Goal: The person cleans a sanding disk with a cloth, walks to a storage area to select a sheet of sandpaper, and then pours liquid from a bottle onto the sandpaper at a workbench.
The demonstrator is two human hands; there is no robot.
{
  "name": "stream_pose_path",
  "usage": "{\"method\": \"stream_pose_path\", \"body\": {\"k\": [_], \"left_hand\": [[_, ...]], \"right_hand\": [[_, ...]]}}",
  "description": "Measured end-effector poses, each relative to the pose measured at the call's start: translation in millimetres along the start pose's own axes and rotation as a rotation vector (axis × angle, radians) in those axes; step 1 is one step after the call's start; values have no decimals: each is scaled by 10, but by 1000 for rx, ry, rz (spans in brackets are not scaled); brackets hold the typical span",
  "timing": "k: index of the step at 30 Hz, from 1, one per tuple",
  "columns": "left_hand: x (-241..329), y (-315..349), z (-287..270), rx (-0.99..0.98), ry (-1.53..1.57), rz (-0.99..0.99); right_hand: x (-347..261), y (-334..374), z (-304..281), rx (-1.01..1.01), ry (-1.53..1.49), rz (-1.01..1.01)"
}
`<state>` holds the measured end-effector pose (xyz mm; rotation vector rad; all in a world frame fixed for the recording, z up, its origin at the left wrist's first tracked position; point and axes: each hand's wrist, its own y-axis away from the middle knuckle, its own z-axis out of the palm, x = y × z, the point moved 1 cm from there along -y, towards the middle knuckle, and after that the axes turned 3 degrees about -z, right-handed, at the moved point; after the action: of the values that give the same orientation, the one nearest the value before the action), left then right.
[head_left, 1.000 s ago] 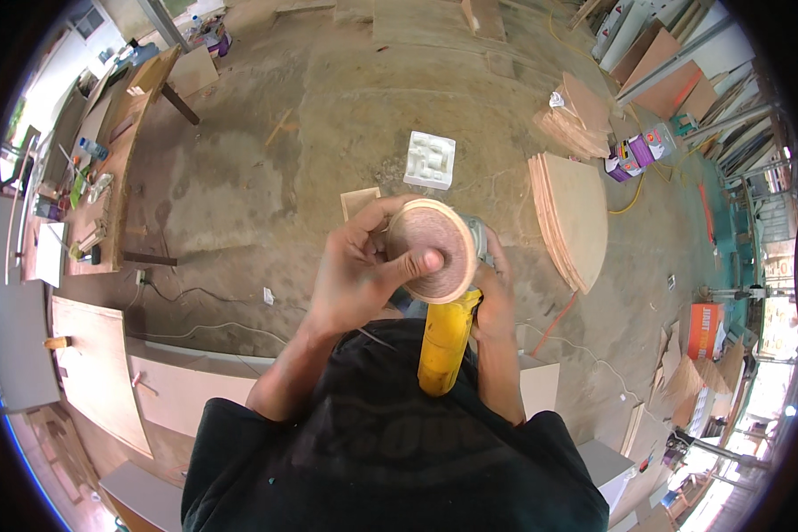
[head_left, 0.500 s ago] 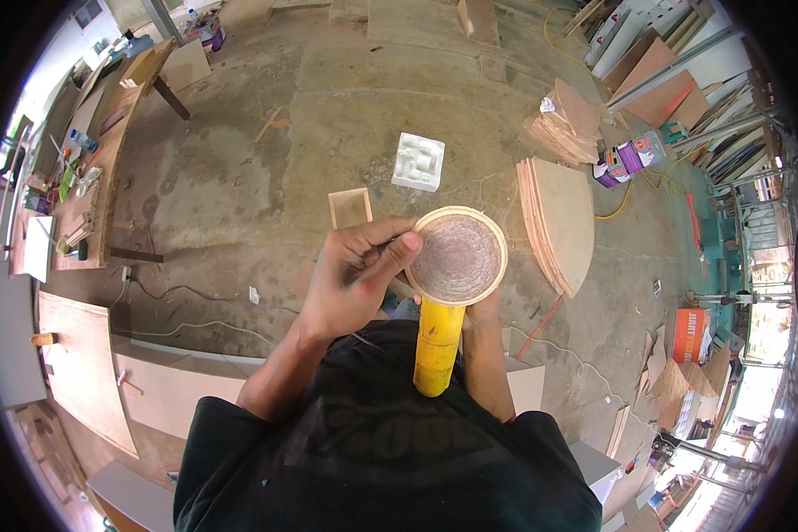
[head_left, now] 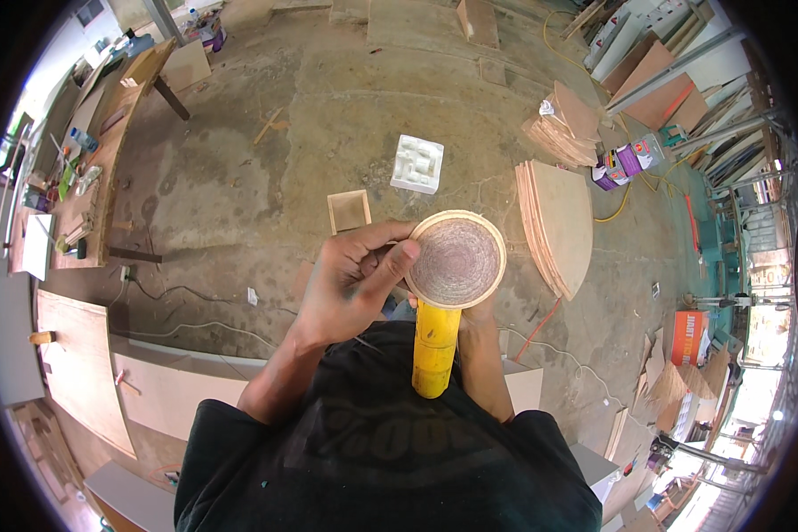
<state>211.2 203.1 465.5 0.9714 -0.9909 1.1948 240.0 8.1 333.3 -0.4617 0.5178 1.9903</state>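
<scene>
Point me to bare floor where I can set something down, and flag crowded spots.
Bare concrete floor lies between the white foam block and the curved panel stack; another patch lies between the wooden table and the shallow wooden tray. Crowded: that table, and around the purple cans.

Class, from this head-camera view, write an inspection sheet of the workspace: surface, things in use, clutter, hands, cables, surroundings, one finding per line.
Surface: concrete floor, with dark stains.
Things in use: yellow-bodied tool in front of the black shirt; round disc at its upper end, pale-rimmed, face toward the camera.
Clutter: white moulded block, shallow wooden tray and stacked curved boards on the floor.
Left hand: thumb and fingers at the disc's rim.
Right hand: mostly hidden behind the disc; grip unclear.
Cables: white cable at left, yellow line at right.
Surroundings: cluttered workbench at left; leaning panels upper right.
</scene>
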Motion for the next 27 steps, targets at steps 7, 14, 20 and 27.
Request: {"method": "stream_pose_path", "body": {"k": [7,14,20,27], "left_hand": [[139,80,80,-57,31,54],[146,164,158,-120,3,122],[38,165,165,-166,118,154],[13,147,139,-161,134,143]], "right_hand": [[23,-19,-39,-114,-27,-70],[82,-25,-49,15,93,-101],[133,-47,-159,-109,-116,9],[171,-80,-109,-163,-213,145]]}}
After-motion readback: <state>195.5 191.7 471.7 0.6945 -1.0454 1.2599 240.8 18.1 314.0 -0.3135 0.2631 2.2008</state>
